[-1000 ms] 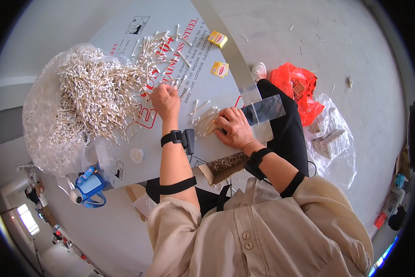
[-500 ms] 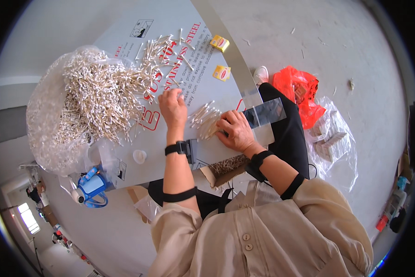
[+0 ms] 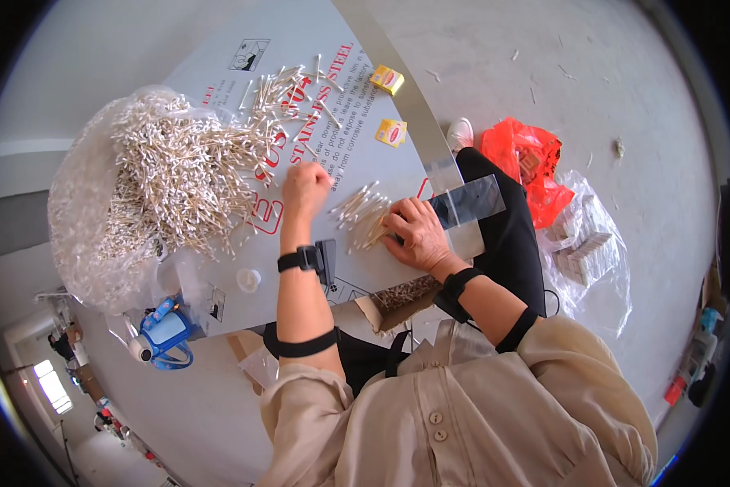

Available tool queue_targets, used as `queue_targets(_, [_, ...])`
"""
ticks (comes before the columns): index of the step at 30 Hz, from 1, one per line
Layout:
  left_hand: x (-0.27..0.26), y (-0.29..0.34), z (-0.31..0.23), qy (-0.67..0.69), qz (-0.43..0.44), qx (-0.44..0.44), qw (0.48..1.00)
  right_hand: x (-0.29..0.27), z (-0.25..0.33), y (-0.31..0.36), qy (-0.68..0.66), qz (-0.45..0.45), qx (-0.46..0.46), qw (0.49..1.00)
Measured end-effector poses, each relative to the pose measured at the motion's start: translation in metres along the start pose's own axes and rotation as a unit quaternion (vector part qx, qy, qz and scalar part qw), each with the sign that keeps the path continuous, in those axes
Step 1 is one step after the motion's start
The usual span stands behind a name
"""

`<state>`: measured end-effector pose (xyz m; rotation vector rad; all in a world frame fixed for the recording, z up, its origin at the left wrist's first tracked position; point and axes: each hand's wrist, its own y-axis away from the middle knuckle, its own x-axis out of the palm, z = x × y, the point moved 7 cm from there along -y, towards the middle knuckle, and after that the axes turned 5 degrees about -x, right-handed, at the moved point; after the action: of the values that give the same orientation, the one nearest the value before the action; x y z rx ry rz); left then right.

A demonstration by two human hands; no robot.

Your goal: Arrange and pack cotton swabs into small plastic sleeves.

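Note:
My left hand (image 3: 306, 193) is closed like a fist above the grey table, between the big heap of cotton swabs (image 3: 174, 174) and a small loose bunch of cotton swabs (image 3: 358, 207). Whatever its fingers hold, if anything, is hidden. On the bunch's right end rests my right hand (image 3: 418, 235), its fingers curled and pressed over the swab ends. Just beyond those fingers lies a clear plastic sleeve (image 3: 479, 199) at the table edge. The big heap spills from an opened clear plastic bag (image 3: 77, 215), with scattered swabs (image 3: 280, 89) past it.
Two small yellow boxes (image 3: 391, 132) (image 3: 387, 79) sit near the table's right edge. A small white cap (image 3: 248, 281) and a blue bottle (image 3: 164, 329) are at the near left. By my lap stands an open cardboard box (image 3: 401, 300). Red (image 3: 527, 162) and clear bags (image 3: 588, 243) lie on the floor.
My left hand has drawn slightly toward me and its fingers have curled in, while its forearm shifted left. My right hand stays on the small bunch of cotton swabs.

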<state>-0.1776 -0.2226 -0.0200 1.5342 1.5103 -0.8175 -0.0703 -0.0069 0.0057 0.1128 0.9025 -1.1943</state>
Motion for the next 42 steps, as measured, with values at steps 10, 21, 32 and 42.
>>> queue_targets(10, [-0.026,-0.021,-0.005,-0.127,-0.233,-0.028,0.964,0.004,0.009,-0.003,-0.012,0.001,-0.009,1.0])
queue_targets(21, [-0.01,0.147,0.023,-0.2,-0.018,-0.062,0.978,0.0,0.005,-0.001,-0.001,-0.012,-0.011,1.0])
queue_targets(32, [-0.006,0.177,-0.031,0.008,-0.006,-0.041,0.999,0.003,0.005,0.001,0.01,-0.012,-0.012,1.0])
queue_targets(42, [0.007,0.158,-0.024,-0.04,-0.019,-0.057,0.997,0.002,0.001,0.002,0.005,-0.01,-0.007,1.0])
